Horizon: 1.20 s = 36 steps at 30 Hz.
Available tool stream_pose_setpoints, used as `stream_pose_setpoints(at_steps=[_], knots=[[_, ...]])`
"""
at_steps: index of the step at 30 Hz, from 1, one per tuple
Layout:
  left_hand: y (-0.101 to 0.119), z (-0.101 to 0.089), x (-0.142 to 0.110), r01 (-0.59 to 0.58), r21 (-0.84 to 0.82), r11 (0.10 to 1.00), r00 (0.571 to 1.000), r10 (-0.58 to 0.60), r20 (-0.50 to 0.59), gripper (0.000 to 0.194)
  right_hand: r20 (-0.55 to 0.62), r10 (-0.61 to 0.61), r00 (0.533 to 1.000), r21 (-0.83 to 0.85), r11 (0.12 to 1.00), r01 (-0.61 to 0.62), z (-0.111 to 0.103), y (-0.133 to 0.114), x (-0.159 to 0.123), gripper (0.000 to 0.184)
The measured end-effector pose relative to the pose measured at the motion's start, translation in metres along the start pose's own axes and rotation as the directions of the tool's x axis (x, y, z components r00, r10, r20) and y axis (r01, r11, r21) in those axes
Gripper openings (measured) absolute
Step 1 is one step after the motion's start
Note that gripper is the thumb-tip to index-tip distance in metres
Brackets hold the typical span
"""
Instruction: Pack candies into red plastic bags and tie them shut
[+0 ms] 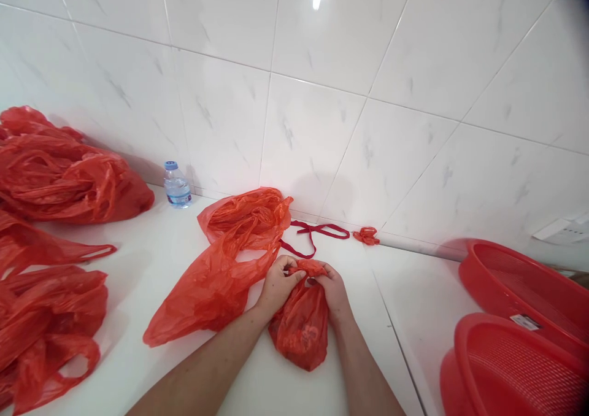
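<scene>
A small red plastic bag [301,330] hangs between my forearms above the white table, with something bundled inside that I cannot make out. At its gathered top, my left hand [281,281] pinches the plastic from the left. My right hand [332,286] grips the same top edge from the right, fingers closed on it. Just left of my left hand lies an orange-red plastic bag [202,290], spread flat and crumpled. Behind it, another crumpled bag [248,216] rests near the wall. A dark red ribbon [334,229] lies looped beyond my hands.
Large heaps of red bags [69,170] fill the left side. A water bottle [177,186] stands by the tiled wall. A small knotted red bag [367,236] lies right of the ribbon. Red plastic baskets [469,342] occupy the right, past a seam in the tabletop.
</scene>
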<state>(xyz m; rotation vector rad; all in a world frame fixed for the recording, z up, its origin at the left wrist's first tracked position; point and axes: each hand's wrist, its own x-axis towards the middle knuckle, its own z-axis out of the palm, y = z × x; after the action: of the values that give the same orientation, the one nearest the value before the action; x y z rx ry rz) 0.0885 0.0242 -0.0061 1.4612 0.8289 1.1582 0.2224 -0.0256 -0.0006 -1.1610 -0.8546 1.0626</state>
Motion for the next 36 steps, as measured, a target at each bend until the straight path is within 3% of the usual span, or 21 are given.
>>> stream_pose_setpoints(at_steps=[2,4,7,11,15,20,24,27,30,33,36], knots=[[-0.001,-0.001,0.001,-0.014,0.012,1.0,1.0,0.014,-0.017,0.013,0.052,0.048,0.998,0.191,0.98,-0.057,-0.003,0.0,0.0,0.027],[-0.001,-0.001,0.001,-0.019,0.019,1.0,0.999,0.02,-0.029,0.014,0.06,0.041,0.997,0.251,0.966,-0.055,-0.004,0.001,0.0,0.032],[-0.001,-0.002,0.002,-0.028,0.019,0.999,0.999,0.029,-0.035,0.013,-0.09,0.002,0.996,0.099,0.995,0.007,-0.007,0.002,0.003,0.036],[-0.002,-0.003,0.001,-0.048,0.009,0.999,0.996,0.048,-0.07,0.014,-0.302,-0.086,0.95,-0.091,0.994,0.061,-0.02,0.005,0.008,0.032],[-0.002,-0.005,0.003,-0.055,-0.005,0.998,0.987,0.054,-0.153,0.016,-0.5,-0.224,0.837,-0.326,0.944,0.058,-0.044,-0.002,0.01,0.026],[-0.002,-0.006,0.007,-0.049,-0.046,0.998,0.975,0.038,-0.22,0.018,-0.67,-0.332,0.664,-0.505,0.86,-0.079,-0.074,-0.018,0.004,0.024],[-0.003,-0.008,0.007,-0.042,-0.063,0.997,0.972,0.027,-0.234,0.018,-0.716,-0.344,0.608,-0.538,0.827,-0.166,-0.084,-0.021,0.002,0.026],[-0.004,-0.011,0.008,-0.028,-0.06,0.998,0.967,0.012,-0.254,0.019,-0.713,-0.327,0.621,-0.545,0.815,-0.196,-0.086,-0.019,0.003,0.027],[-0.002,-0.014,0.009,-0.012,-0.057,0.998,0.967,-0.003,-0.253,0.019,-0.673,-0.302,0.675,-0.558,0.806,-0.195,-0.083,-0.017,0.005,0.028],[0.004,-0.014,0.005,-0.007,-0.064,0.998,0.977,-0.007,-0.212,0.018,-0.548,-0.262,0.794,-0.58,0.803,-0.135,-0.069,-0.015,0.006,0.027],[0.009,-0.009,-0.006,-0.008,-0.058,0.998,1.0,0.008,-0.01,0.051,-0.324,-0.207,0.923,-0.588,0.809,-0.025,-0.043,-0.009,0.004,0.017]])
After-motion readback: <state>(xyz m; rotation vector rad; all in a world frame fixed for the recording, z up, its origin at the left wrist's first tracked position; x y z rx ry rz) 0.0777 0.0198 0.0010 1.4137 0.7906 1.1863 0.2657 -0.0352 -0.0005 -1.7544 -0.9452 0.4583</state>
